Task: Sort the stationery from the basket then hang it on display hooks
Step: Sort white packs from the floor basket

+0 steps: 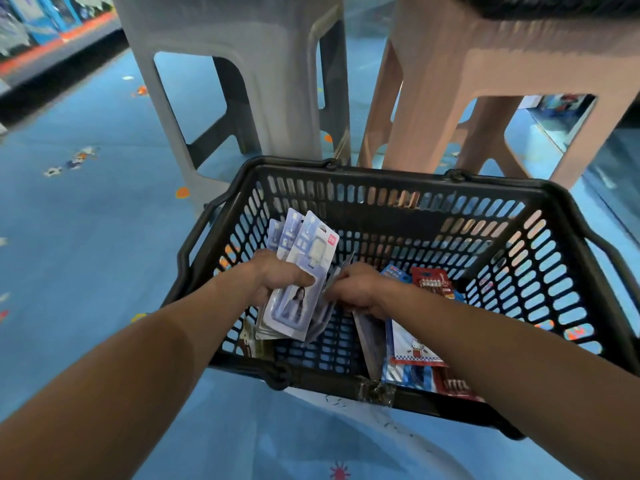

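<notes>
A black plastic shopping basket sits on the blue floor in front of me. My left hand grips a fanned stack of pale blue badge-holder packs above the basket's left side, thumb on the front pack. My right hand is just to their right, fingers curled around a thin grey pack that hangs down into the basket. More packs lie under my right forearm: a red pack, a blue pack and a white cartoon-print pack.
A grey plastic stool and a pink plastic stool stand right behind the basket. A shelf edge with goods runs along the far left. Blue printed floor spreads to the left and near me.
</notes>
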A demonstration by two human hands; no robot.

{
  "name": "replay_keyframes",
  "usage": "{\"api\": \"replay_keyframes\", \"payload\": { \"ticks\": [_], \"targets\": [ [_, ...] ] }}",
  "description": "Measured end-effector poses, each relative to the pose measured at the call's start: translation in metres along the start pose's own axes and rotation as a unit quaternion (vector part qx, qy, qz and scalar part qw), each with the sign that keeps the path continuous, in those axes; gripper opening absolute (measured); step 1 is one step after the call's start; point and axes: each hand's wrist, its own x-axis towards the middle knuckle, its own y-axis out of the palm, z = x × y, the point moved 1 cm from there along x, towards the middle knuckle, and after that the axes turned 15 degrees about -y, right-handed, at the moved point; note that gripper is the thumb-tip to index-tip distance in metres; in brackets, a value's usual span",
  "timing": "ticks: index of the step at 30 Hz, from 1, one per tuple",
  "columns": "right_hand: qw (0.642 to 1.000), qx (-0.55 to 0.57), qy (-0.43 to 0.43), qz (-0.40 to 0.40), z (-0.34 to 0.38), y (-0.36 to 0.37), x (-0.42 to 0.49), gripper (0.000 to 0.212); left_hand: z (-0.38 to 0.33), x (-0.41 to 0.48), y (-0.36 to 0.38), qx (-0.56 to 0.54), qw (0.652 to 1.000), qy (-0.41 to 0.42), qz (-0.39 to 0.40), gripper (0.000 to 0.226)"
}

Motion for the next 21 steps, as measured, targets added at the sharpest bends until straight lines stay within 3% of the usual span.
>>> {"api": "replay_keyframes", "payload": {
  "ticks": [3,6,7,12,15,17,19,21],
  "targets": [
    [0.998,-0.007,0.013,0.056,0.001,0.002,-0.008,0.019,0.0,-0.004,-0.001,0.003,1.0,-0.001,0.008,0.043],
    [0.987,-0.044,0.034,0.149,-0.002,0.015,-0.015,0.038,0.001,-0.008,-0.003,0.001,1.0,-0.006,0.005,0.04],
    [0.986,-0.059,0.031,0.153,-0.003,0.018,-0.016,0.033,0.001,-0.009,-0.004,0.002,1.0,-0.005,0.003,0.042],
    [0.983,-0.176,-0.049,0.011,-0.005,0.01,-0.006,0.028,0.001,-0.011,-0.004,-0.004,1.0,-0.012,0.003,0.053],
    [0.982,-0.146,-0.076,-0.094,0.0,-0.004,-0.008,0.017,0.001,-0.013,-0.003,-0.009,1.0,-0.012,0.003,0.058],
    [0.981,-0.126,-0.084,-0.123,0.002,-0.013,-0.014,0.005,0.001,-0.014,-0.003,-0.022,1.0,-0.011,0.011,0.065],
    [0.98,-0.099,-0.084,-0.149,0.004,-0.022,-0.022,0.007,0.002,-0.009,-0.003,-0.033,0.999,-0.009,0.016,0.08],
    [0.979,-0.056,-0.082,-0.178,0.006,-0.029,-0.029,0.007,0.005,0.02,-0.005,-0.033,0.999,-0.017,0.013,0.111]
  ]
}}
